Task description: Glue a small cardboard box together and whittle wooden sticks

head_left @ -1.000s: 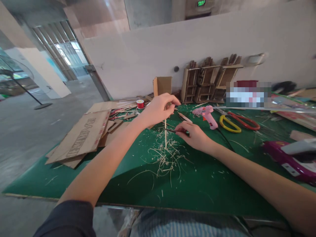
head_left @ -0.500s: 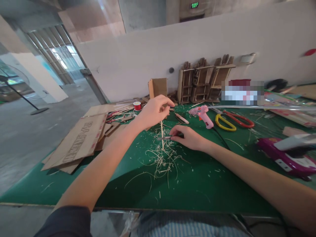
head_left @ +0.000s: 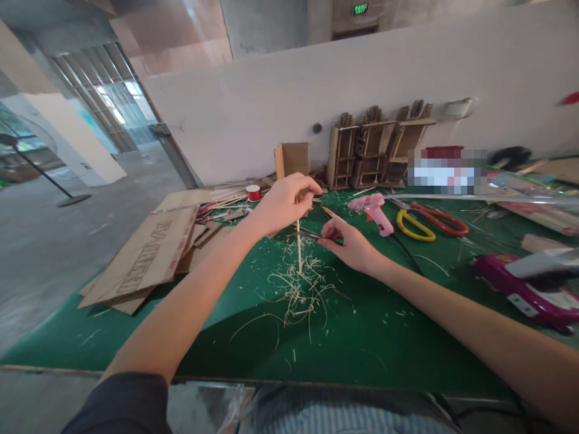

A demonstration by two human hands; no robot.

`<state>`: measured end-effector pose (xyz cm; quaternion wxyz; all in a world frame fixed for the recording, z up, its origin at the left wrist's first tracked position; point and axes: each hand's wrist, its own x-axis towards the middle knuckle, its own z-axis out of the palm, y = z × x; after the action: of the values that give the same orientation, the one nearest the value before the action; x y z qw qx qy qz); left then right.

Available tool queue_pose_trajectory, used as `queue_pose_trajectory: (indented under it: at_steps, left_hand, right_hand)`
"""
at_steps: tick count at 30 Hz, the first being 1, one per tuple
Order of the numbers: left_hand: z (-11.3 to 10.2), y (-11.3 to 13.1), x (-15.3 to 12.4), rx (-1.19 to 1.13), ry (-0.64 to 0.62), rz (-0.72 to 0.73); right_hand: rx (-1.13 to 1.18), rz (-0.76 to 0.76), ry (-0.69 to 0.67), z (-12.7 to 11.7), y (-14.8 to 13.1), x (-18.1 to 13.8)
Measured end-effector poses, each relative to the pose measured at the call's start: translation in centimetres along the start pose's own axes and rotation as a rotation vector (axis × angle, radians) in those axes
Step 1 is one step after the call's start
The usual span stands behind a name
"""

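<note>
My left hand (head_left: 287, 199) is closed round the top of a thin pale wooden stick (head_left: 299, 248) that stands upright with its lower end on the green table mat (head_left: 362, 337). My right hand (head_left: 350, 243) is closed on a small dark knife (head_left: 312, 235) whose blade touches the stick just below my left hand. A heap of thin wood shavings (head_left: 296, 289) lies on the mat round the foot of the stick.
Flat cardboard sheets (head_left: 145, 253) lie at the left. A pink glue gun (head_left: 375, 212), yellow and red scissors (head_left: 429, 223) and a red thread spool (head_left: 253, 192) lie behind my hands. Cardboard models (head_left: 375, 150) lean on the wall. A purple toy car (head_left: 529, 286) sits right.
My right hand has lifted the knife back up the stick toward my left hand after a lower position half a second ago. The stick stays upright.
</note>
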<state>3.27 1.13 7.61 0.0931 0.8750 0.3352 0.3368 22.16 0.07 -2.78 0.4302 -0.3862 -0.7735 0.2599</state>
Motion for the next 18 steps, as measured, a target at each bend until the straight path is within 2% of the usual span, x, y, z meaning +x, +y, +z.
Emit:
queue_pose_trajectory:
  at_steps: [9, 18]
  left_hand:
    - [0.06, 0.08, 0.08, 0.052, 0.010, 0.026]
    - [0.11, 0.14, 0.06, 0.048, 0.017, 0.009]
  right_hand:
    - [-0.005, 0.058, -0.042, -0.34, 0.20, 0.05]
    - [-0.114, 0.021, -0.094, -0.49, 0.32, 0.03]
